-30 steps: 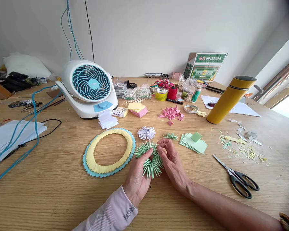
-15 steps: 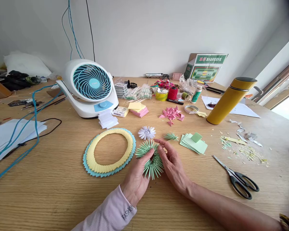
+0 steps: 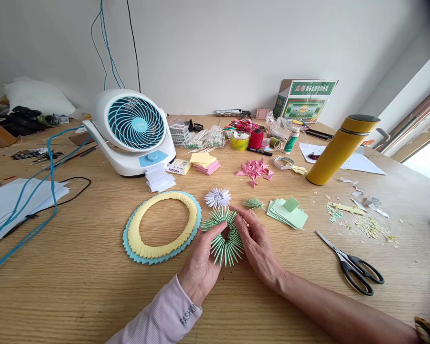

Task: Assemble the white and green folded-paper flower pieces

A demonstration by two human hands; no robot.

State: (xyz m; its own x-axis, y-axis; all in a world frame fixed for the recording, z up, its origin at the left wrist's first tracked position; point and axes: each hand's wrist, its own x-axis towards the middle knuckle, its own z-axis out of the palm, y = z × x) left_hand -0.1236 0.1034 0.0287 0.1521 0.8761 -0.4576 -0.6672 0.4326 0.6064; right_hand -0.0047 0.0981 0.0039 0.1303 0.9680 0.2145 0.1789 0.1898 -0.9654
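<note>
Between my hands is a spiky ring of folded green paper (image 3: 226, 253) with a hole at its centre. My left hand (image 3: 204, 260) grips its left side, thumb on top near the hole and the other fingers hidden beneath. On the right side, my right hand (image 3: 256, 243) holds the ring with thumb and fingers closed at its edge. Just behind the ring lies a smaller white folded-paper rosette (image 3: 218, 197). A small fan of green folded pieces (image 3: 253, 203) sits beyond my right fingers, beside a stack of green paper slips (image 3: 286, 213).
A yellow and blue paper ring (image 3: 136, 243) lies to the left. Scissors (image 3: 347, 265) and paper scraps (image 3: 369, 227) are on the right. Farther back are a fan (image 3: 136, 125), pink folded pieces (image 3: 255, 169), a tape roll (image 3: 284, 163) and a tilted yellow flask (image 3: 338, 155).
My left thumb has shifted slightly on the green ring, and the centre hole shows a little more. Both hands stay in nearly the same place.
</note>
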